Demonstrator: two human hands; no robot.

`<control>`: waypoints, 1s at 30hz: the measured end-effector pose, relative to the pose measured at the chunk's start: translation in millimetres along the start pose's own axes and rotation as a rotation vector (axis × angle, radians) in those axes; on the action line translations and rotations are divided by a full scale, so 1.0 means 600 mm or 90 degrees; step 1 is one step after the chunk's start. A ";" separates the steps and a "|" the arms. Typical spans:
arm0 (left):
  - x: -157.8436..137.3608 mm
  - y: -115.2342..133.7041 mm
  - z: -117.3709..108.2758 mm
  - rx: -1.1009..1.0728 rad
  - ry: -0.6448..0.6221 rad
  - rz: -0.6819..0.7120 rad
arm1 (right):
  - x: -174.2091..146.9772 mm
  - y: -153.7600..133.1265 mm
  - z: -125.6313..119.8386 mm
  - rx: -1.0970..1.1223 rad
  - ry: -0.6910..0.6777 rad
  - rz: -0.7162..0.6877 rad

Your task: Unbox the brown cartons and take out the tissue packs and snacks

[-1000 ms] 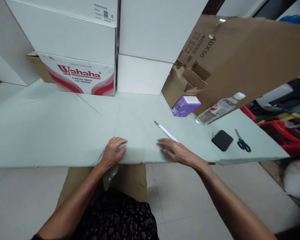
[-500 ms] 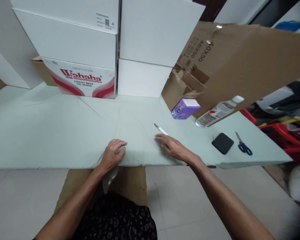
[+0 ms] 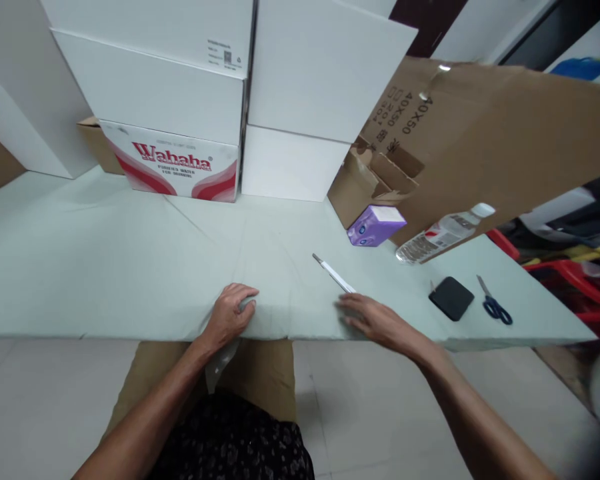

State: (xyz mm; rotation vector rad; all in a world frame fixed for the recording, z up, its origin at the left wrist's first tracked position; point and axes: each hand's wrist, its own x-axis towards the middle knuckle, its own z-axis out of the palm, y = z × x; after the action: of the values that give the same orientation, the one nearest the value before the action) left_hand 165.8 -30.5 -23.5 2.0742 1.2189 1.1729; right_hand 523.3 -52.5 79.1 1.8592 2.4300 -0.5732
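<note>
My left hand [image 3: 230,311] rests at the table's front edge, its fingers closed round a thin, limp grey piece [image 3: 222,365] that hangs below the edge. A bit of grey also shows between thumb and fingers; whether it is cloth or plastic I cannot tell. My right hand [image 3: 375,320] is slightly blurred, low over the table, with fingers stretched and apart. Just beyond its fingertips lies a slim white tool with a grey tip [image 3: 334,273], like a pen or craft knife. The pale green tablecloth [image 3: 145,267] spreads under both hands.
White cartons [image 3: 300,160] and a Wahaha water carton [image 3: 175,163] stand along the back. On the right are a small brown box [image 3: 353,190], a purple pack [image 3: 377,225], a leaning water bottle [image 3: 443,235], a black square pad [image 3: 451,298], scissors [image 3: 495,307] and a cardboard sheet [image 3: 500,127].
My right hand has moved right and toward the front edge, uncovering more of the slim white tool. My left hand keeps its hold. The view has shifted slightly.
</note>
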 end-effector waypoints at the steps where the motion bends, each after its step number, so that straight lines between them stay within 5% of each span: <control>1: 0.000 0.001 0.001 0.001 0.003 -0.001 | -0.014 0.001 0.006 -0.024 -0.029 0.005; 5: 0.001 0.002 0.005 0.003 0.011 -0.009 | -0.073 -0.007 -0.013 -0.059 -0.184 0.086; 8: 0.001 0.001 0.007 0.001 0.010 -0.013 | -0.067 -0.028 -0.041 -0.018 -0.086 0.070; 12: 0.000 0.001 0.008 0.000 0.009 -0.011 | 0.030 -0.059 -0.051 0.013 0.105 0.052; 16: 0.001 0.001 0.010 -0.003 0.012 -0.009 | 0.174 -0.085 -0.042 0.030 0.185 0.055; 22: 0.004 -0.002 0.014 -0.007 0.023 0.003 | 0.347 -0.118 -0.032 -0.029 0.167 0.070; 30: 0.002 -0.005 0.019 -0.040 0.030 0.012 | 0.423 -0.139 -0.021 -0.177 0.060 0.120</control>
State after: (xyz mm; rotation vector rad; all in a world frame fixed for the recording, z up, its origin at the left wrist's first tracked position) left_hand 174.6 -27.8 -31.3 2.0271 1.1695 1.2591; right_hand 375.1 168.5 51.8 1.9996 2.2135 -0.1321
